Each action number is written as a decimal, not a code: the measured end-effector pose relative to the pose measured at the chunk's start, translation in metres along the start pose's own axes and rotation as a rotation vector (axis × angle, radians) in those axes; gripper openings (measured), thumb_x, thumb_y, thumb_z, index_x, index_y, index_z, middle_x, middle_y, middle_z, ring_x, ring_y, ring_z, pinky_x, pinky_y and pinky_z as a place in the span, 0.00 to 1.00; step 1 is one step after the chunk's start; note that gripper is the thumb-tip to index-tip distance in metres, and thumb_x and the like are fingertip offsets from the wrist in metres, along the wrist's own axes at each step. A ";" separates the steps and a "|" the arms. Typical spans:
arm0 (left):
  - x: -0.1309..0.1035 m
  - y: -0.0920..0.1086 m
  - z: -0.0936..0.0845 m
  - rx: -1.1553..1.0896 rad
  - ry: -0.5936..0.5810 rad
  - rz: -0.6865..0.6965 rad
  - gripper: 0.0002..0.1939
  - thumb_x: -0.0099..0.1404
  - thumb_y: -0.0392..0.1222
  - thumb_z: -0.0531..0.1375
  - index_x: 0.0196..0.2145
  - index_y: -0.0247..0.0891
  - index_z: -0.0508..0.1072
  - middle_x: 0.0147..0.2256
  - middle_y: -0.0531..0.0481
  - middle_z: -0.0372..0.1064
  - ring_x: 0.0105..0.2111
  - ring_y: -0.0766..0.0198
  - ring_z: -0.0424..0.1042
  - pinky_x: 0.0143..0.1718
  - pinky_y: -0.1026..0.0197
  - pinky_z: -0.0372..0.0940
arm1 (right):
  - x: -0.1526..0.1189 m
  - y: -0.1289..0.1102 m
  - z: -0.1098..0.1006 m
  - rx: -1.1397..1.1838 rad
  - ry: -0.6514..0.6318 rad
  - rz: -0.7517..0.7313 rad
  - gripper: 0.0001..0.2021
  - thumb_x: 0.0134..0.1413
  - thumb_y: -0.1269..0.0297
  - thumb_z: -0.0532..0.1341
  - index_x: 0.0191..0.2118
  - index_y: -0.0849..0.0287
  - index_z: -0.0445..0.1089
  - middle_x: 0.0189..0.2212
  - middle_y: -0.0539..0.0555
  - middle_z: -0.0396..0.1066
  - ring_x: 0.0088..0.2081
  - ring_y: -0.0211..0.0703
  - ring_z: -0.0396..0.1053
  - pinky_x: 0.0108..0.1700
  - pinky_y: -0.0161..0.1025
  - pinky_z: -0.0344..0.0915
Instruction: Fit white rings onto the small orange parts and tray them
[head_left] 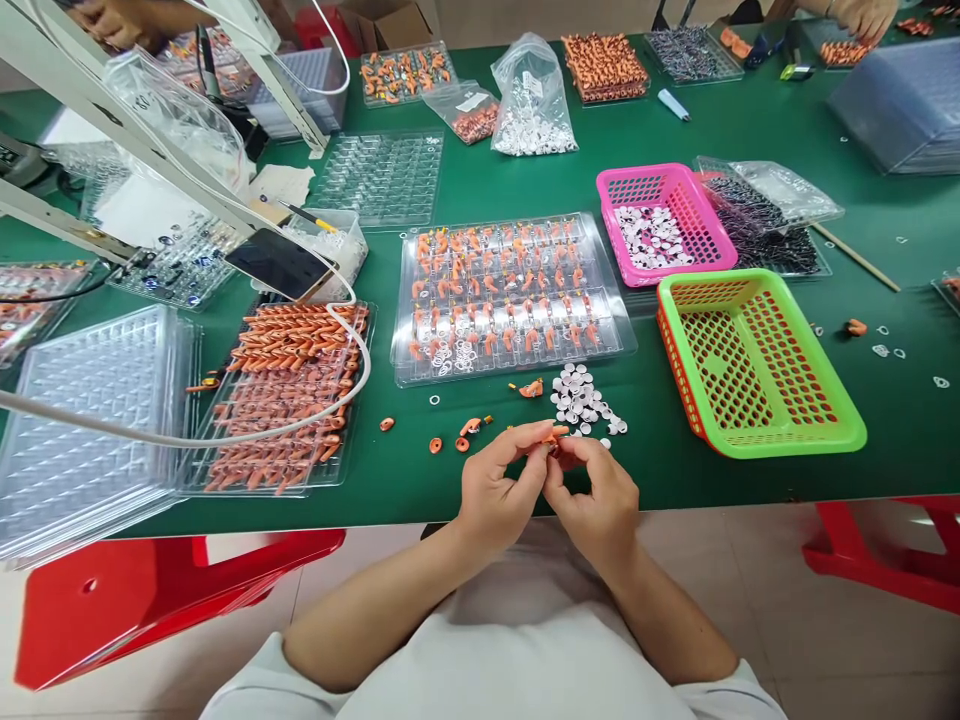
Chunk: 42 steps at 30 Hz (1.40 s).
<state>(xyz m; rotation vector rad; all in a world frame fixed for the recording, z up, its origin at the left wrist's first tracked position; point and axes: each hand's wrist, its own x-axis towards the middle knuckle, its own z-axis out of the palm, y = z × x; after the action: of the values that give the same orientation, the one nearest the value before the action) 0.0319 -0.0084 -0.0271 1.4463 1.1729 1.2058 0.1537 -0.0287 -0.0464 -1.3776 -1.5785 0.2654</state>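
Note:
Both hands meet at the table's front edge, fingertips pinched around a small orange plastic part [556, 434]. My left hand [499, 485] is closed on it from the left, and my right hand [598, 495] from the right. Fingers cover most of the part. Just beyond them lies a pile of small white discs [581, 395]. Loose orange pieces, among them one with a yellow tip [531, 388] and a round one [436, 446], lie to the left of the pile. Behind is a clear blister tray [626, 335] with orange parts and white rings.
On the right stand a green basket [825, 440] and a pink basket [606, 185] of white discs. At left are a tray of stacked orange parts [281, 420], clear empty trays [90, 400] and a white cable [225, 437]. A co-worker's hand [862, 15] shows at far right.

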 end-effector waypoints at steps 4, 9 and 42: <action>0.000 0.000 0.001 0.009 0.010 -0.037 0.10 0.65 0.32 0.59 0.44 0.35 0.77 0.43 0.44 0.79 0.41 0.62 0.79 0.45 0.61 0.74 | 0.000 0.004 0.000 -0.010 0.025 -0.050 0.11 0.54 0.74 0.63 0.43 0.56 0.67 0.31 0.52 0.74 0.31 0.40 0.73 0.32 0.37 0.72; -0.001 0.004 0.001 0.014 -0.004 -0.102 0.10 0.65 0.33 0.59 0.43 0.35 0.77 0.42 0.45 0.79 0.41 0.62 0.79 0.46 0.62 0.74 | -0.004 0.009 0.002 -0.080 0.096 -0.138 0.14 0.53 0.74 0.65 0.46 0.56 0.68 0.33 0.55 0.74 0.32 0.41 0.74 0.32 0.37 0.73; 0.008 -0.004 -0.021 -0.132 -0.161 -0.128 0.05 0.61 0.36 0.65 0.34 0.40 0.82 0.34 0.46 0.80 0.36 0.59 0.78 0.39 0.58 0.75 | 0.000 0.010 -0.022 0.478 -0.282 0.315 0.10 0.60 0.70 0.61 0.46 0.52 0.74 0.38 0.52 0.74 0.31 0.38 0.73 0.32 0.36 0.74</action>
<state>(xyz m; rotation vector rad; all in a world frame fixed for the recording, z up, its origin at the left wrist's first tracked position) 0.0113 0.0014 -0.0275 1.3235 1.0396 1.0391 0.1768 -0.0344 -0.0418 -1.2341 -1.3885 0.9979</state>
